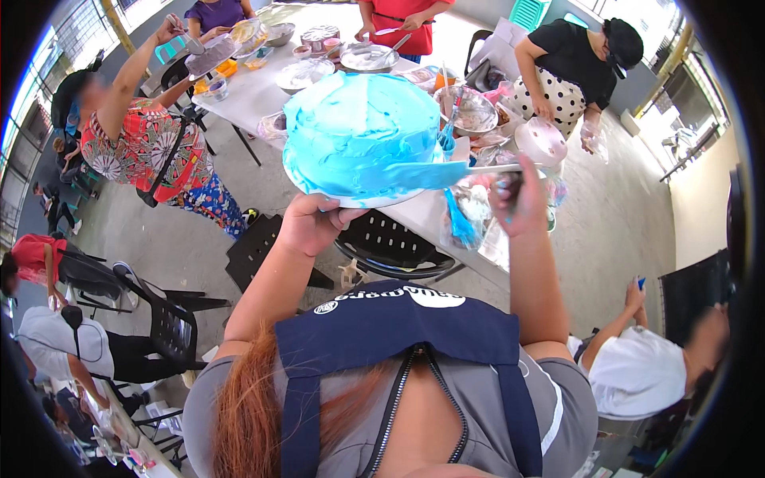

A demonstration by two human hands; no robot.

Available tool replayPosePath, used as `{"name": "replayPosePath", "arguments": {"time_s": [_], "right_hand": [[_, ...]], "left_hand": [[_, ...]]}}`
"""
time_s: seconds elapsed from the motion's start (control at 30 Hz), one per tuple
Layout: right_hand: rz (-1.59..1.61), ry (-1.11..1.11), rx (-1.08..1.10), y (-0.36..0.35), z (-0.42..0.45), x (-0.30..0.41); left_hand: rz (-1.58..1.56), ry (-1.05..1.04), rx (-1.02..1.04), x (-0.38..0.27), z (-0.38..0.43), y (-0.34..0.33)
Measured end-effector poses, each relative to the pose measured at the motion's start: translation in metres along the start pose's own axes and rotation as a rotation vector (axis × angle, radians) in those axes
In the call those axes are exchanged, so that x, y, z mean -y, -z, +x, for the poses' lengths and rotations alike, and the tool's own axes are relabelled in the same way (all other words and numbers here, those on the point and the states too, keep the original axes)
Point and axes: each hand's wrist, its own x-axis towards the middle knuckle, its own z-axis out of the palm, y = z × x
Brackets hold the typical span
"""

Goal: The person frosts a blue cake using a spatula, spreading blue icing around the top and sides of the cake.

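Note:
A round cake (364, 119) coated in rough, bright blue frosting is raised before my chest. It sits on a thin white cake board (382, 202). Beneath the near left edge of that board, my left hand (317, 222) supports it, thumb at the rim and fingers partly hidden underneath. My right hand (519, 200), slightly blurred, grips an icing spatula (499, 169). Its blade is thick with blue frosting and lies along the cake's lower near side, at the right. My fingers hide the end of the spatula's handle.
Behind the cake, a white table (239, 107) carries metal mixing bowls (369, 57), a frosting-smeared bowl (472, 113) and a blue-filled piping bag (459, 221). A black plastic chair (394, 242) stands below the cake. Several people work around the table, one raising a grey-purple cake (212, 55) at left.

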Motion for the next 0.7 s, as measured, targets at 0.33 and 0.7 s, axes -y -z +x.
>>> {"name": "replayPosePath", "arguments": {"time_s": [0.33,0.7], "right_hand": [[-0.127,-0.066,0.053,-0.007,0.008,0.005],[-0.018,0.074,0.216,0.026,0.026,0.057]], "left_hand": [[-0.079,0.066,0.220,-0.010,0.002,0.040],[-0.203,0.086,0.381,-0.009,0.003,0.051]]}}
